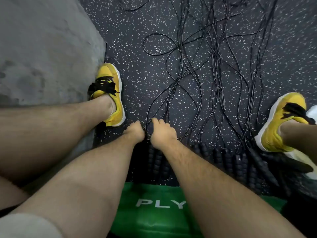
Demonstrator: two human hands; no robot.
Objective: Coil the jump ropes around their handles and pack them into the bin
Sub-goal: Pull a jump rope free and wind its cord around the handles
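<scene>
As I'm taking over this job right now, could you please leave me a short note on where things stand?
Hands: left grip and right grip both hold thin cords of the jump ropes just beyond the handles.
Ropes lie spread loose over the speckled floor; handles sit in a row nearest the person.
Done: nothing coiled in view.
Left: coil each rope, pack all. I cannot make out the bin.

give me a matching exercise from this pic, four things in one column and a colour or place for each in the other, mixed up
1 rope cords
2 foam handles
3 left shoe
4 box

A green, lettered PLY
B yellow, black laces
C black, thin, strewn over the speckled floor
D black, ribbed, in a row just ahead of the box

Pairs: 1-C, 2-D, 3-B, 4-A
</scene>
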